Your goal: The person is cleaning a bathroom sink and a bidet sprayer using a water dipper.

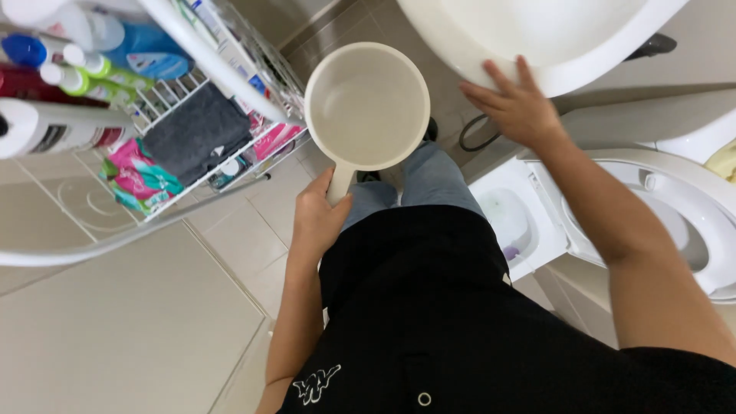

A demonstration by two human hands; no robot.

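left hand (318,218) nearest me, fingers wrapped on the dipper (367,106) handle, bowl pointing away toward the basin (537,46); right hand (515,107) splayed flat on its rim.

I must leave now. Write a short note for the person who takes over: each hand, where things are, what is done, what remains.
Left hand: grips the handle of the cream water dipper, held level above the tiled floor; it looks empty.
Right hand: flat on the rim of the white washbasin, holding nothing.
Wire rack with bottles stands at the left; the toilet is open at the right.
Done: dipper picked up.
Left: dipper not yet filled.
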